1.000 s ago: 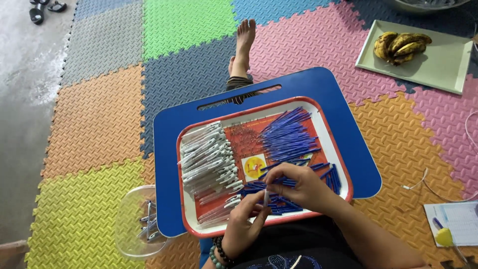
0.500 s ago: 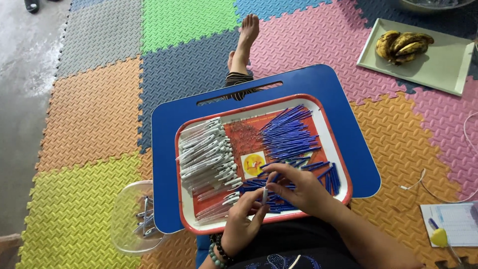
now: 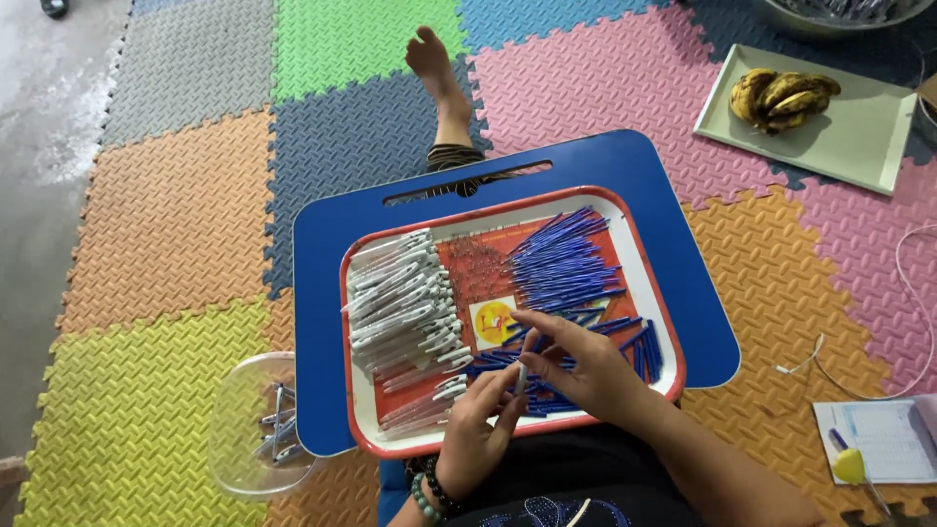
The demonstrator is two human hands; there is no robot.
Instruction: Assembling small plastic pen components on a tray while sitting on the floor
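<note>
A red-rimmed tray (image 3: pixel 363 410) rests on a blue lap desk (image 3: pixel 322 293) over my legs. Several white pen barrels (image 3: pixel 400 303) are heaped on the tray's left side, and several blue pen refills (image 3: pixel 566 259) lie on its right. Over the tray's near edge, my left hand (image 3: pixel 478 434) holds a white pen barrel (image 3: pixel 520 379) upright by its fingertips. My right hand (image 3: pixel 576 366) meets it from the right, fingers pinched at the top of the same barrel. A bead bracelet sits on my left wrist.
A clear plastic bowl (image 3: pixel 234 429) with a few assembled pens stands on the foam mat left of the desk. A pale green tray (image 3: pixel 859 137) with bananas (image 3: pixel 781 96) lies at the far right. A white cable (image 3: pixel 878 342) and a notepad (image 3: pixel 883 439) lie at right.
Both hands stayed at the tray's near edge; my fingers shifted slightly around the white barrel. The camera view moved a little.
</note>
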